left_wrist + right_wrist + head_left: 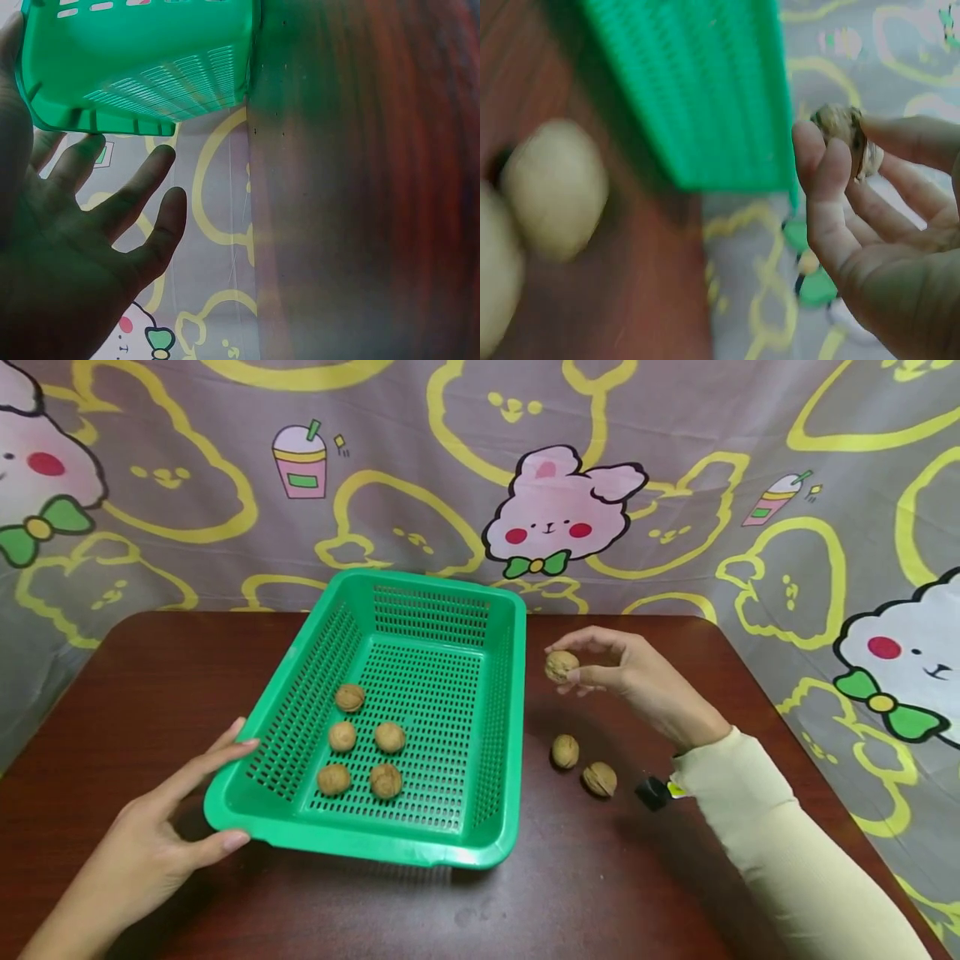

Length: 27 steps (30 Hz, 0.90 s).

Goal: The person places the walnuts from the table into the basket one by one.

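A green plastic basket [360,850] with slotted walls stands on the table. Several walnuts [389,737] lie on its floor, toward the left and near side. My left hand [153,839] rests at the basket's near left corner, thumb on the front rim and fingertips at the left rim. In the left wrist view its fingers [142,184] are spread and fairly straight. Beyond the basket's right side, my right hand [630,672] pinches a walnut [561,667] between thumb and fingers, above the table. Two more walnuts, one nearer the basket [566,752] and one farther right [600,779], sit below that hand.
The dark reddish-brown table [555,910] runs back to a patterned cloth [420,435] hanging behind and at the sides. A small black object [654,793] with a yellow-green part shows beside the right sleeve [742,785].
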Each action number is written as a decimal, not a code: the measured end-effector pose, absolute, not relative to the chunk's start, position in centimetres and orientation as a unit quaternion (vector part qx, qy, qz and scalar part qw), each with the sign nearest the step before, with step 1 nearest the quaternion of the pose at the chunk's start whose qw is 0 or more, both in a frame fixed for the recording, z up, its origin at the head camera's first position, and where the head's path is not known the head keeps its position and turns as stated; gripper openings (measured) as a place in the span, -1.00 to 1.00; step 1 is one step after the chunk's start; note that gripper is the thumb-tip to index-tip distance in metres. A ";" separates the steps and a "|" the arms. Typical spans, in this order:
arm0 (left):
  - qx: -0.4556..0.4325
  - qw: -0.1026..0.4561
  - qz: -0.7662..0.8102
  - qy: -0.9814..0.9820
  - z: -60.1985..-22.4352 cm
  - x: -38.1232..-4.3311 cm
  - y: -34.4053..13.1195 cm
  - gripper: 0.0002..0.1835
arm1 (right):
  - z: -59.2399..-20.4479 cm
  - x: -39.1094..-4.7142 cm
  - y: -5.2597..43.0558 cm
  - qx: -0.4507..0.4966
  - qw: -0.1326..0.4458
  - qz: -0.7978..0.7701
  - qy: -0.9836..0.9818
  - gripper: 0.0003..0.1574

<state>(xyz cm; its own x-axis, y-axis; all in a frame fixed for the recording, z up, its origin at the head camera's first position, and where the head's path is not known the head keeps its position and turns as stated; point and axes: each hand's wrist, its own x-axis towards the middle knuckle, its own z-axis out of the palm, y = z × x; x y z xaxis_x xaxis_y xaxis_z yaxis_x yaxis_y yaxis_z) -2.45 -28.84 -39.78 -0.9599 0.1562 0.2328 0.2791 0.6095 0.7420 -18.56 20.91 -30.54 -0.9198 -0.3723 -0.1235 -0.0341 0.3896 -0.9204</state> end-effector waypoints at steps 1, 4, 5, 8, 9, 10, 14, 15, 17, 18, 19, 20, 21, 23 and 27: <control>-0.122 0.073 -0.424 -0.894 -39.8 -2.5 -28.8 0.07 | -30.0 -18.6 20.0 -0.125 0.155 -0.546 0.813 -0.58; -0.120 0.072 -0.423 -0.895 -39.8 -2.5 -28.8 0.07 | -28.5 -18.9 17.3 -0.142 0.148 -0.567 0.798 -0.58; -0.120 0.072 -0.424 -0.895 -39.8 -2.5 -28.8 0.07 | -28.1 -18.9 16.4 -0.151 0.148 -0.574 0.791 -0.58; -0.116 0.070 -0.420 -0.897 -39.8 -2.5 -28.9 0.06 | -27.0 -19.3 13.7 -0.182 0.150 -0.597 0.767 -0.57; -0.118 0.070 -0.421 -0.897 -39.8 -2.5 -28.9 0.06 | -26.8 -19.4 12.7 -0.189 0.155 -0.608 0.755 -0.57; -0.119 0.070 -0.422 -0.896 -39.8 -2.5 -28.9 0.06 | -26.6 -19.6 11.8 -0.193 0.159 -0.619 0.745 -0.57; -0.123 0.072 -0.424 -0.894 -39.8 -2.5 -28.9 0.05 | -26.6 -20.7 7.8 -0.176 0.180 -0.677 0.692 -0.61; -0.125 0.072 -0.427 -0.893 -39.8 -2.5 -28.8 0.04 | -26.7 -20.9 6.8 -0.164 0.184 -0.690 0.680 -0.62; -0.122 0.072 -0.427 -0.893 -39.7 -2.5 -28.8 0.04 | -27.2 -21.3 4.8 -0.151 0.190 -0.708 0.663 -0.63; -0.121 0.071 -0.424 -0.895 -39.7 -2.5 -28.8 0.04 | -27.5 -21.4 3.9 -0.147 0.196 -0.713 0.656 -0.62; -0.118 0.071 -0.421 -0.897 -39.7 -2.5 -28.8 0.04 | -27.8 -21.5 3.0 -0.141 0.203 -0.717 0.652 -0.60; -0.118 0.070 -0.419 -0.898 -39.8 -2.5 -28.9 0.04 | -28.2 -21.7 2.2 -0.134 0.208 -0.718 0.651 -0.59; -0.117 0.069 -0.418 -0.898 -39.8 -2.5 -28.9 0.04 | -28.6 -21.8 1.5 -0.125 0.216 -0.718 0.650 -0.58; -0.119 0.068 -0.415 -0.899 -39.8 -2.5 -29.0 0.05 | -29.3 -22.1 0.5 -0.108 0.227 -0.716 0.652 -0.55; -0.119 0.064 -0.413 -0.901 -39.8 -2.6 -29.0 0.05 | -30.3 -22.7 -0.7 -0.061 0.247 -0.722 0.643 -0.57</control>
